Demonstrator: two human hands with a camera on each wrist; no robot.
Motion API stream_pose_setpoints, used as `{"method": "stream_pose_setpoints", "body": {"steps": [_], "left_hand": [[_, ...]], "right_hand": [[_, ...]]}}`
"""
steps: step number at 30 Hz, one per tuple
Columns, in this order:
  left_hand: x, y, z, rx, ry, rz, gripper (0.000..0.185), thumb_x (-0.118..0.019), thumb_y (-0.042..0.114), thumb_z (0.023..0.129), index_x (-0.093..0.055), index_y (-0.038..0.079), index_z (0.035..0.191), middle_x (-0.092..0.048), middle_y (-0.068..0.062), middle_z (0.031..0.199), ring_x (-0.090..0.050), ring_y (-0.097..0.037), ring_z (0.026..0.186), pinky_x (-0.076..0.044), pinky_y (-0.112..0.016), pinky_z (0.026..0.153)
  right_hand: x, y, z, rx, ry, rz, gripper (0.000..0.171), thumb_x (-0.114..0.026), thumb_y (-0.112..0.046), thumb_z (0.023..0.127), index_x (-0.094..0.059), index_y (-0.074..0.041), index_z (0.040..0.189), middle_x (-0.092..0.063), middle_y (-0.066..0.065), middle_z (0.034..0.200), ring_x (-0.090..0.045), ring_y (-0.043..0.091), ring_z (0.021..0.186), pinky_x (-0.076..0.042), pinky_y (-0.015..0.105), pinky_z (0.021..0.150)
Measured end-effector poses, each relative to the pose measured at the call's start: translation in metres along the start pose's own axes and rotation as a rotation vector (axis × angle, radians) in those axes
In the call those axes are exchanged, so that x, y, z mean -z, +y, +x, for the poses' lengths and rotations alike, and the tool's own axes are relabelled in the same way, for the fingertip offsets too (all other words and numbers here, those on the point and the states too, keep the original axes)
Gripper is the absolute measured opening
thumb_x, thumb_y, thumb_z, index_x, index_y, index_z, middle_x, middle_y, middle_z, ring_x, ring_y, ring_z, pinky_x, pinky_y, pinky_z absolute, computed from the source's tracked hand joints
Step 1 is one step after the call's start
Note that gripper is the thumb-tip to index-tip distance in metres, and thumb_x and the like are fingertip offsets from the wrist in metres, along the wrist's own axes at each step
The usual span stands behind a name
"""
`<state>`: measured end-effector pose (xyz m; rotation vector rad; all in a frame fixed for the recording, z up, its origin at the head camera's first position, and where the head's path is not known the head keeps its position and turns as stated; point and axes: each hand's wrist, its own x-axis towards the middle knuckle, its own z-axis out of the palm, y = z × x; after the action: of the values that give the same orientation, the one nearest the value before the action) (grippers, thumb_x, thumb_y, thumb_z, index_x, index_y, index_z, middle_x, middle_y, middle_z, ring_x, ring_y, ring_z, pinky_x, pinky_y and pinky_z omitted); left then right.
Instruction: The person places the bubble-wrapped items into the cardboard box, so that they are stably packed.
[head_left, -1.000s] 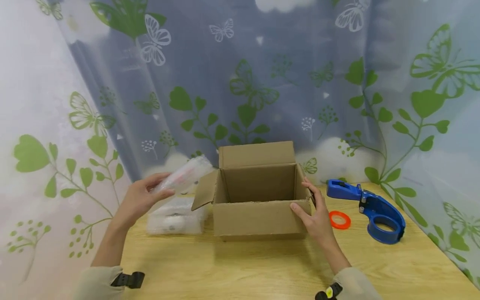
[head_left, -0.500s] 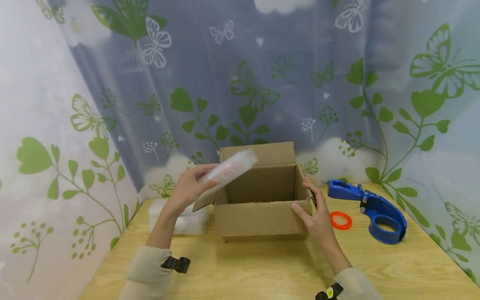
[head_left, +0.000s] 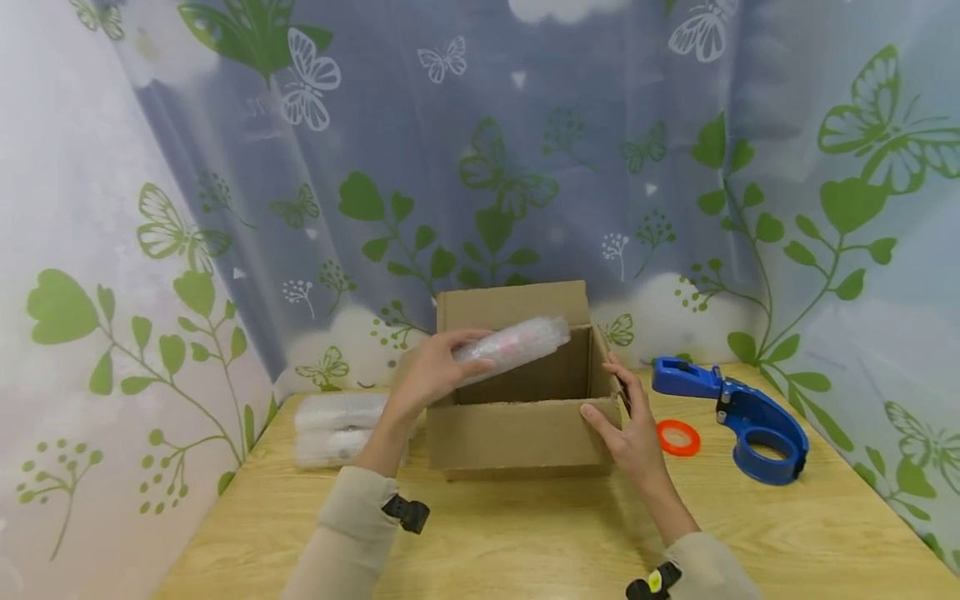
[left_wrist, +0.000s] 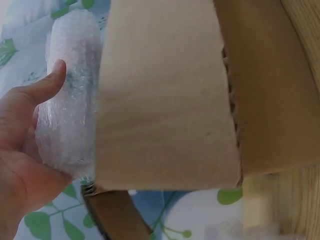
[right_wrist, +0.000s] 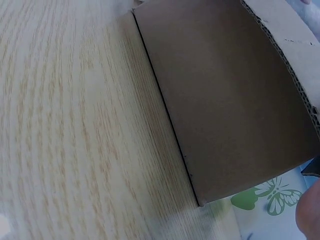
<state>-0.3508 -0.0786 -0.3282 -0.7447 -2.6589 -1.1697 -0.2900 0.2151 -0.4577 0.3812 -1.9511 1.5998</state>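
Note:
An open brown cardboard box [head_left: 517, 433] stands on the wooden table [head_left: 525, 542], flaps up. My left hand [head_left: 459, 358] grips a bubble-wrapped roll [head_left: 521, 343] with something red inside and holds it level over the box's opening. The left wrist view shows the same roll [left_wrist: 70, 110] in that hand [left_wrist: 22, 150], just behind a box flap [left_wrist: 165, 100]. My right hand [head_left: 618, 410] holds the box's front right corner, thumb on the front wall and fingers on the right side. In the right wrist view, only the box wall [right_wrist: 230, 100] and the table [right_wrist: 75, 125] are clear.
Two more bubble-wrapped packs [head_left: 337, 427] lie left of the box. A blue tape dispenser [head_left: 738, 417] and an orange ring [head_left: 678, 437] sit to the right. A curtain with green leaves and butterflies [head_left: 487, 167] closes off the back and sides.
My left hand has carried the bubble-wrapped roll from above the packs on the left to over the box opening. The right hand and the box have stayed put.

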Motion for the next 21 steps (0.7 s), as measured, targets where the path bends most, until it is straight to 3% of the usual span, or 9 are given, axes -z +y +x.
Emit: {"method": "stream_pose_setpoints", "body": {"steps": [7, 14, 21], "left_hand": [[-0.012, -0.003, 0.012, -0.035, -0.113, -0.06, 0.05, -0.083, 0.027, 0.091, -0.069, 0.017, 0.138, -0.062, -0.006, 0.146, -0.053, -0.033, 0.138, -0.045, -0.054, 0.112], [-0.017, -0.009, 0.019, -0.009, -0.194, 0.037, 0.045, -0.083, 0.033, 0.091, -0.072, 0.022, 0.134, -0.068, -0.007, 0.136, -0.06, -0.032, 0.129, -0.05, -0.051, 0.107], [-0.028, -0.014, 0.019, -0.062, -0.276, 0.114, 0.042, -0.08, 0.038, 0.092, -0.073, 0.023, 0.131, -0.071, -0.003, 0.132, -0.064, -0.028, 0.125, -0.052, -0.047, 0.105]], "right_hand": [[0.002, -0.002, -0.001, 0.021, -0.008, 0.011, 0.066, -0.075, -0.002, 0.094, -0.044, -0.007, 0.152, -0.029, 0.003, 0.17, -0.021, 0.029, 0.158, -0.019, 0.062, 0.124], [0.001, -0.002, 0.0, 0.018, -0.002, 0.0, 0.063, -0.073, -0.005, 0.096, -0.045, -0.008, 0.151, -0.03, 0.0, 0.17, -0.02, 0.027, 0.158, -0.017, 0.061, 0.125], [0.0, -0.001, 0.0, 0.027, 0.005, 0.002, 0.062, -0.073, -0.005, 0.096, -0.046, -0.011, 0.151, -0.03, 0.005, 0.17, -0.021, 0.028, 0.158, -0.017, 0.062, 0.124]]}}
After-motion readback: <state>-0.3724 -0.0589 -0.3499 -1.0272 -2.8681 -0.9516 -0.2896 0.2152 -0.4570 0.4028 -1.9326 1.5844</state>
